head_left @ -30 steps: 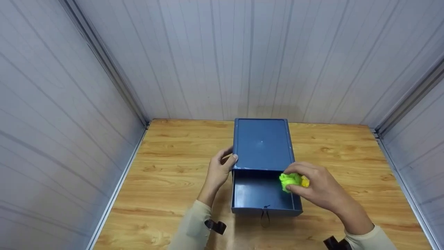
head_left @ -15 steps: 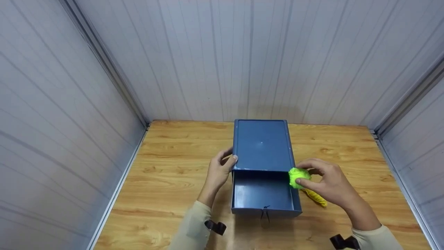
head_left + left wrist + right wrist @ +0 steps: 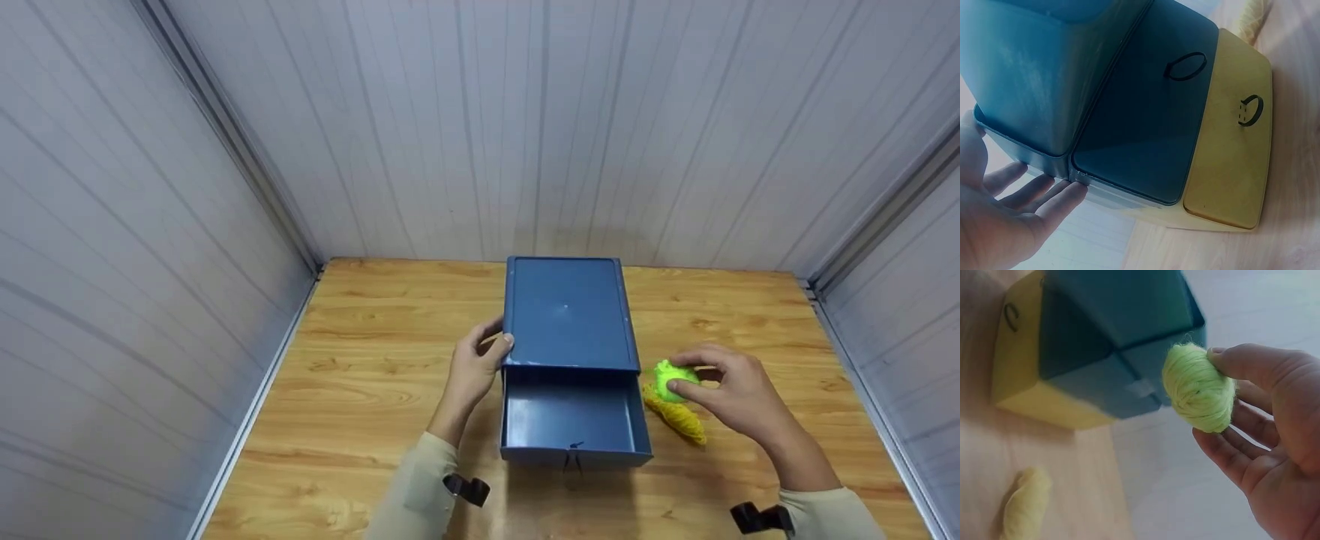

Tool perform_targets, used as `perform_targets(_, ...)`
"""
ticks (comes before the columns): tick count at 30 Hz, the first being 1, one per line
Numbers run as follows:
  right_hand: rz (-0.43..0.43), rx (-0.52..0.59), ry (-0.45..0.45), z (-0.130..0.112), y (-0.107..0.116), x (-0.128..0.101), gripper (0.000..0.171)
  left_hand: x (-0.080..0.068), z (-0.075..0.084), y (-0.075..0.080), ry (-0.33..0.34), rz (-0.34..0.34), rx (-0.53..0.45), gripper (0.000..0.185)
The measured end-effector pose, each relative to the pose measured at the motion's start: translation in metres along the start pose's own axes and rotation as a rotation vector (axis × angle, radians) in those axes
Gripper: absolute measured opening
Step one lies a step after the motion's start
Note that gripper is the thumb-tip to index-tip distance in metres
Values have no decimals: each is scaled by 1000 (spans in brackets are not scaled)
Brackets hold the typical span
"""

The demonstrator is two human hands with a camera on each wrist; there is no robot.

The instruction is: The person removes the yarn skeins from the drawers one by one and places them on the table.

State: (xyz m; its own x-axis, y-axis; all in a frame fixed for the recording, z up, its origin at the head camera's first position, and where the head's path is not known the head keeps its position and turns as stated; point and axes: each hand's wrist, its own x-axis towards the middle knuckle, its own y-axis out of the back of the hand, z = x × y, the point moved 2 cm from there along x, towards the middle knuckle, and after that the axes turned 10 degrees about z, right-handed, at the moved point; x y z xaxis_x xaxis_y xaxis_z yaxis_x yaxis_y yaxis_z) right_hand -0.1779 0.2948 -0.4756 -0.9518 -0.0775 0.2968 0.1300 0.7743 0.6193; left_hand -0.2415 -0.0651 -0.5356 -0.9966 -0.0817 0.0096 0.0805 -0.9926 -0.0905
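Showing wooden table [image 3: 360,375], grey panelled walls [image 3: 112,225]

One blue drawer box [image 3: 566,311] with one open drawer [image 3: 570,416] and one black pull loop [image 3: 574,459]. Two yarn bundles: one green [image 3: 671,377], one yellow [image 3: 677,421]. Two hands: left [image 3: 474,367], right [image 3: 731,394]. One wooden tabletop [image 3: 375,375].

Blue box [image 3: 566,311], lime-green yarn ball [image 3: 670,375], yellow skein [image 3: 675,421]
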Motion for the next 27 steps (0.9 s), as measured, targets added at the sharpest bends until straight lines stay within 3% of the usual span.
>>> perform_targets(13, 2, -90, -191, 71, 2, -9, 34, 0, -1, 1, -8, 10, 11, 48)
perform_targets(20, 65, -123, -299, 112, 2, -22, 43, 1, 0, 1, -18, 4, 10, 48)
perform_targets(27, 22, -143, -399, 144, -2, -35, 53, 1, -2, 1, -13, -2, 12, 48)
